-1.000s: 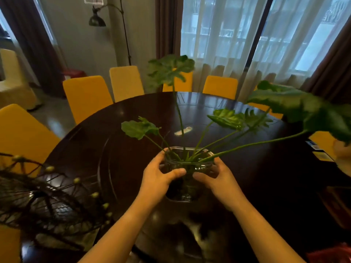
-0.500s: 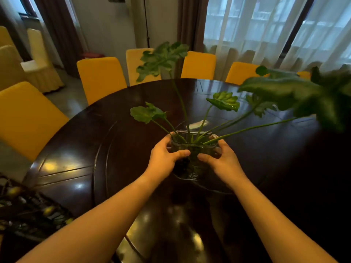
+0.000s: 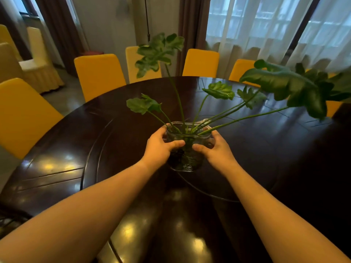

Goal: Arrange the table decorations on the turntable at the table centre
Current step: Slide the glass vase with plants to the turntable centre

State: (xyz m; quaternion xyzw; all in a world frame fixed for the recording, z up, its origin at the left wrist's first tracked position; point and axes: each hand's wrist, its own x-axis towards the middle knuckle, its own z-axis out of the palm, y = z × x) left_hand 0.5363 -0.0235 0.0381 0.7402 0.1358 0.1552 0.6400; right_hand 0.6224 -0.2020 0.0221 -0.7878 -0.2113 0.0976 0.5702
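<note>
A clear glass vase (image 3: 187, 160) with long green stems and broad split leaves (image 3: 160, 52) stands on the dark round turntable (image 3: 121, 145) near the table's middle. My left hand (image 3: 160, 148) grips the vase's left side, thumb across the front. My right hand (image 3: 214, 150) grips its right side. One big leaf (image 3: 288, 88) reaches out to the right, close to the camera. Whether the vase's base touches the turntable I cannot tell.
The dark round wooden table (image 3: 47, 168) is ringed by yellow chairs (image 3: 98, 73) at the left and back. White sheer curtains (image 3: 266, 29) hang behind. Part of a dark wire decoration (image 3: 9, 219) shows at the lower left edge.
Both hands have carried the vase further out over the turntable toward the table centre. The view has tilted, so the wire decoration at the lower left has nearly left the frame.
</note>
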